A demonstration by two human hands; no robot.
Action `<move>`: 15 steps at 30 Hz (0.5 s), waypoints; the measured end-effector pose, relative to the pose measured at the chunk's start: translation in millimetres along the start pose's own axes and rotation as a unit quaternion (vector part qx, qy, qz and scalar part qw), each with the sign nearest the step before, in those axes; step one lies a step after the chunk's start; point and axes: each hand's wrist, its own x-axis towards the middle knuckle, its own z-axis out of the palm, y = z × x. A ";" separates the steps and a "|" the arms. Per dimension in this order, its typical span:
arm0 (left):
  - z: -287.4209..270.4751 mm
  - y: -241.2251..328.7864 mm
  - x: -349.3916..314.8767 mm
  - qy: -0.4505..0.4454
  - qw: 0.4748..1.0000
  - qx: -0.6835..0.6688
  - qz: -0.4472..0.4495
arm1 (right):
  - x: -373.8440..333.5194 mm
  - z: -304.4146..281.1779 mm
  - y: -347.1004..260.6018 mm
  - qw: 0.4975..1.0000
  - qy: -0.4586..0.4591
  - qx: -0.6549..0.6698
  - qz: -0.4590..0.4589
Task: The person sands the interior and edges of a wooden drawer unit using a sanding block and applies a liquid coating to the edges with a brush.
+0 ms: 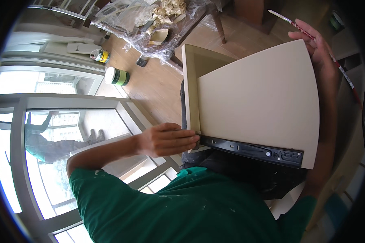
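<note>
A cream drawer (255, 97) lies tilted across my lap, with a black metal drawer slide (251, 150) along its near side. My left hand (170, 139) is closed, fingers pressed together, at the drawer's front panel beside the slide's left end. A small brownish piece shows under its fingertips; I cannot make out what it is. My right hand (318, 50) is at the drawer's far right corner. Between its fingers runs a thin paintbrush (293, 24) with a pale tip and red handle. The palm side of this hand is partly hidden.
A plastic-covered table (194, 26) with crumpled pale masking paper (168, 14) stands ahead. On the wooden floor (150, 95) to the left are a green-banded paint can (117, 76) and a yellow-labelled can (100, 56). Glass window panels (77, 121) line the left side.
</note>
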 end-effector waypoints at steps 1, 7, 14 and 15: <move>1.1 5.4 -0.3 0.001 1.000 -0.013 0.007 | -1.8 -1.0 0.0 1.000 -0.003 -0.009 -0.001; -7.2 -16.5 21.1 0.027 0.990 0.041 -0.130 | -2.8 4.1 1.5 0.999 0.017 -0.038 0.010; 2.4 36.8 -9.7 0.035 0.999 0.014 -0.032 | -2.2 -0.1 2.8 0.999 0.003 -0.038 -0.012; 1.5 37.9 -11.3 0.041 0.999 0.018 -0.014 | -0.4 0.8 3.2 0.999 0.001 -0.037 -0.025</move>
